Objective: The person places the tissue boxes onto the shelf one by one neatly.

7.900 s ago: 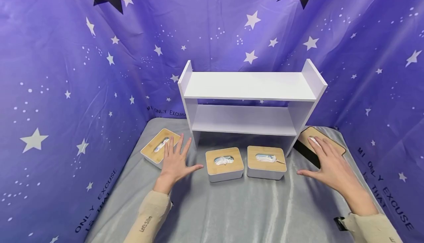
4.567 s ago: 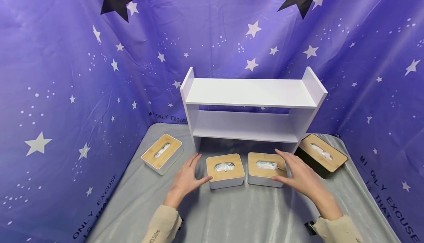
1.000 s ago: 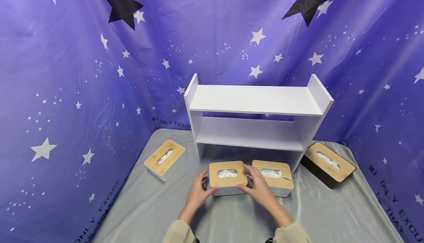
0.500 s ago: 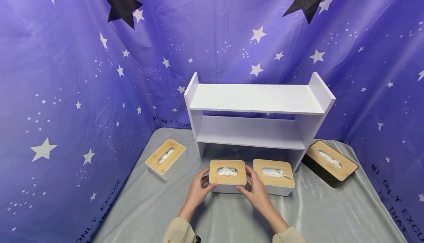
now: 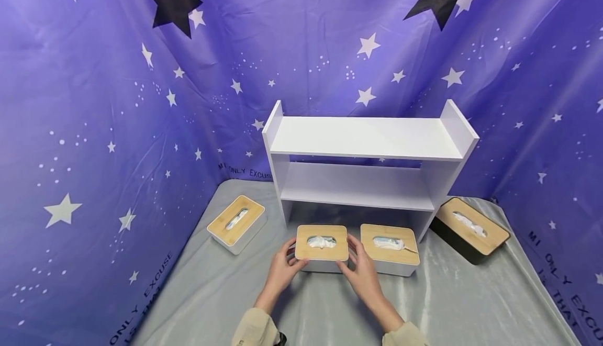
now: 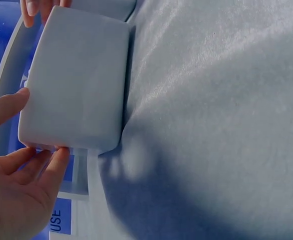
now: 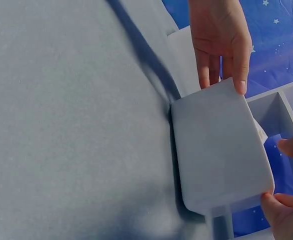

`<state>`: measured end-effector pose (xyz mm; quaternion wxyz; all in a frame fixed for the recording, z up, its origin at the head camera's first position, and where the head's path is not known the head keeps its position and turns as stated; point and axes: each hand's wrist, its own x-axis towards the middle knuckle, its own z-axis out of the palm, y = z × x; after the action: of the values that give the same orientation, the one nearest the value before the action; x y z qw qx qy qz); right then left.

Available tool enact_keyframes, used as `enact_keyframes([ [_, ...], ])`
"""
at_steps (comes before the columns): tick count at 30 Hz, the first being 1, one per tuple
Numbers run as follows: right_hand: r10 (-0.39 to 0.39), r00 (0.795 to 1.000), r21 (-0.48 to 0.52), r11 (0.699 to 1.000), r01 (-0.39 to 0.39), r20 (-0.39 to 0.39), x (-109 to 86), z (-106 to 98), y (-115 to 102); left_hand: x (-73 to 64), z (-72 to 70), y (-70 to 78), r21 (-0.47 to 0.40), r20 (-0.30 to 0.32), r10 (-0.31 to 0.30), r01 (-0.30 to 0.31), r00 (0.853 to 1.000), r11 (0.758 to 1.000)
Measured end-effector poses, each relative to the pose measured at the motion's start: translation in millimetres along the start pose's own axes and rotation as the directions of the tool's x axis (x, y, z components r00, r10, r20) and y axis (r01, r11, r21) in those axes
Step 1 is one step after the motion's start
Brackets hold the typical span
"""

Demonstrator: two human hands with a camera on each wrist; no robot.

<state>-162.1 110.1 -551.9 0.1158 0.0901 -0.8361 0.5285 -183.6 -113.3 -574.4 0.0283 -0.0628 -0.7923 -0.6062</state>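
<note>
Head view shows the left hand (image 5: 281,272) and right hand (image 5: 361,275) clasping the middle tissue box (image 5: 322,248) before the white shelf (image 5: 367,160); it seems the grasp step, and lifting it calls for an even squeeze.

Head looks down-forward, far; wrists close, underneath; all share tissue box (image 5: 322,247).

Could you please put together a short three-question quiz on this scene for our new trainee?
1. True or false: both hands grip the same tissue box.
2. How many tissue boxes lie on the grey cloth?
3. Which box has a black body? A) the far right box B) the far left box C) the held one

Key: 1. True: the left hand holds its left end, the right hand its right end. 2. Four. 3. A.
</note>
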Motion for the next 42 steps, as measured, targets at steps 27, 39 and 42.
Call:
enact_keyframes([
  [27, 0.146, 0.989, 0.01, 0.989, -0.146, 0.035, 2.3, 15.7, 2.8, -0.6, -9.8, -8.7, -0.004, -0.048, 0.001, -0.001, 0.999, 1.0],
  [39, 0.182, 0.982, 0.002, 0.983, -0.182, 0.047, 2.8, 13.4, 3.3, -0.3, -11.5, -10.7, -0.051, -0.037, 0.01, -0.012, 0.999, 0.999],
  [42, 0.19, 0.981, 0.012, 0.982, -0.19, 0.04, 2.5, 10.5, 3.1, -1.9, -11.7, 5.4, -0.059, -0.024, 0.002, -0.003, 1.0, 0.998],
])
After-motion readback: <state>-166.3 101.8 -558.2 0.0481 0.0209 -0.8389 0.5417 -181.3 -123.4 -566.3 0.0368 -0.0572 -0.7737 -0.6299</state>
